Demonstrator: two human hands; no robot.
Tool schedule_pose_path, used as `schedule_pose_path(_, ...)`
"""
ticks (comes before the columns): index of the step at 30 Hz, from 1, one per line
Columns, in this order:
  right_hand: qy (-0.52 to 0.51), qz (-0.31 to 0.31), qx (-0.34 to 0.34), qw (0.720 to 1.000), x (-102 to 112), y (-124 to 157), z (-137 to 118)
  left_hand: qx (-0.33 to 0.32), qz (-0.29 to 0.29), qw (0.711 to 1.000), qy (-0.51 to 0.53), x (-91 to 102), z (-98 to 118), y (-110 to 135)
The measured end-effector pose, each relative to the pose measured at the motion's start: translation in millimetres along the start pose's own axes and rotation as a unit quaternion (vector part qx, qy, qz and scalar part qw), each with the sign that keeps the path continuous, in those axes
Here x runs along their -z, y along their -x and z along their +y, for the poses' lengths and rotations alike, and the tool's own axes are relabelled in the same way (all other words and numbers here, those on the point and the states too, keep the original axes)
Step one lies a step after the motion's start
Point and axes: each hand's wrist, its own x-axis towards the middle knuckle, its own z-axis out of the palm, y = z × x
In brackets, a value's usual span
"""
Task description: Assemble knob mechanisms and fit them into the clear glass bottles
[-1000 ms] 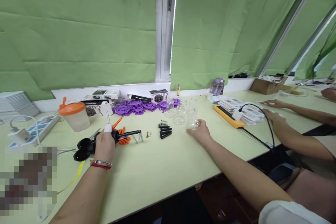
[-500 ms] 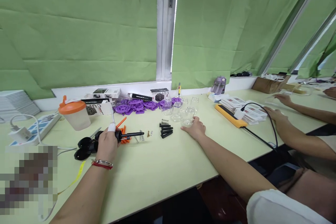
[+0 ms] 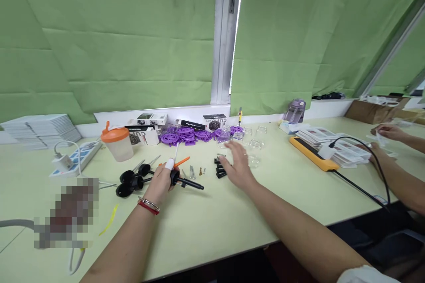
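My left hand (image 3: 161,183) is closed around a black plastic part with a long thin stem (image 3: 192,183) pointing right. A white piece (image 3: 169,164) covers the thumb tip, and a thin pale rod rises beside it. My right hand (image 3: 237,166) is open with fingers spread, holding nothing, over the right end of a few short black tubes (image 3: 219,169). Just beyond its fingers stand several clear glass jars (image 3: 261,135). Between the hands lie small metal screws (image 3: 192,172) and tiny brass pieces (image 3: 200,171). Orange pieces (image 3: 182,162) are partly hidden behind my left hand.
Purple plastic parts (image 3: 186,135) are piled at the back near printed boxes (image 3: 151,119). An orange-lidded cup (image 3: 117,143) and power strip (image 3: 78,159) stand left. Other black parts (image 3: 128,183) lie by my left wrist. Right are a yellow-black bar (image 3: 312,154), leaflets (image 3: 348,148) and another person's hands (image 3: 392,132).
My right hand has come away from the glass jar and moved left, over the black tubes. The stem in my left hand now tilts downward. The whole view has shifted left.
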Motion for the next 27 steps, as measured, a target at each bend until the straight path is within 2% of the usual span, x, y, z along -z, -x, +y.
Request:
schedule_pose_path(2,-0.053,-0.096,0.019,0.994,-11,-2,-27,0.012,-0.038,0.999,-0.028,-1.5,1,3)
schedule_pose_path(5,-0.113,-0.245,0.032,0.962,-24,-3,-53,0.021,-0.075,0.996,-0.052,-2.9,1,6)
schedule_pose_path(7,-0.132,-0.29,0.009,0.948,-31,0,-58,0.019,-0.087,0.995,-0.036,-3.2,0,6)
schedule_pose_path(12,-0.11,-0.253,-0.011,0.961,-37,8,-47,-0.012,-0.128,0.991,0.035,-3.0,-1,3)
schedule_pose_path(16,-0.109,-0.233,-0.009,0.966,-35,10,-39,-0.012,-0.177,0.984,0.015,-5.7,3,5)
schedule_pose_path(19,-0.122,-0.23,-0.01,0.965,-32,9,-37,-0.009,-0.188,0.982,0.002,-8.3,6,8)
schedule_pose_path(23,-0.152,-0.222,-0.044,0.962,-32,8,-36,-0.016,-0.17,0.985,0.009,-9.0,6,8)
schedule_pose_path(27,-0.189,-0.259,-0.074,0.944,-33,13,-37,-0.043,-0.095,0.995,-0.001,-8.2,2,3)
